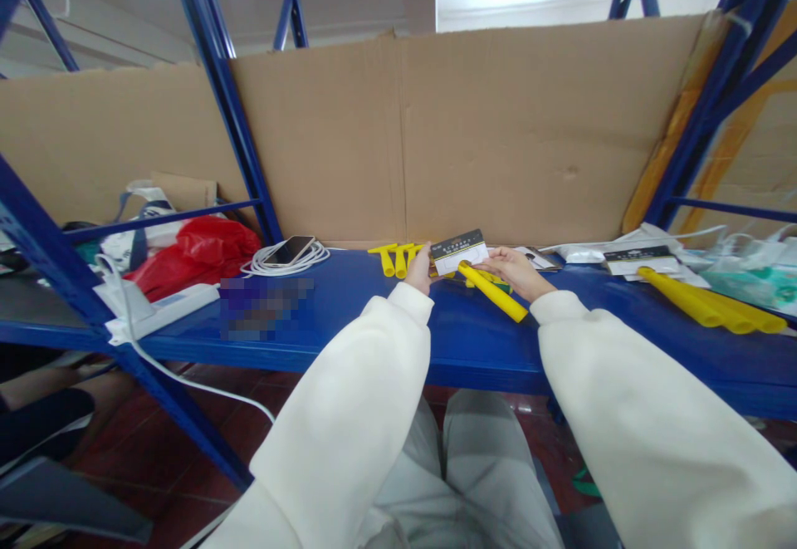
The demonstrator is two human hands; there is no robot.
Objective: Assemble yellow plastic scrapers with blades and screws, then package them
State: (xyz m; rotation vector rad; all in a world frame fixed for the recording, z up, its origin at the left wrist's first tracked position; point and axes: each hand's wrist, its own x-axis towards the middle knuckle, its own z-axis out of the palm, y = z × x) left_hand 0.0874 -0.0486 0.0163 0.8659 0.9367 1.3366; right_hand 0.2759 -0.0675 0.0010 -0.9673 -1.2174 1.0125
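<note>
A black-and-white printed card (459, 255) is held up over the blue shelf. My left hand (421, 270) grips its left edge. The fingers of my right hand (514, 272) are closed at its lower right edge. A yellow tapered tube (495, 293) slants down to the right from the card's lower edge, below my right hand; whether my fingers also touch it I cannot tell. Several yellow T-shaped pieces (387, 260) lie just left of my left hand. Some yellow and green pieces behind the tube are partly hidden.
On the right lie more yellow tubes (716, 304) and another printed card (644, 262). To the left are a phone (290, 251) on a coiled white cable (319, 255), a white power strip (180, 304) and a red bag (193, 254). Cardboard (498, 134) walls off the back between blue posts.
</note>
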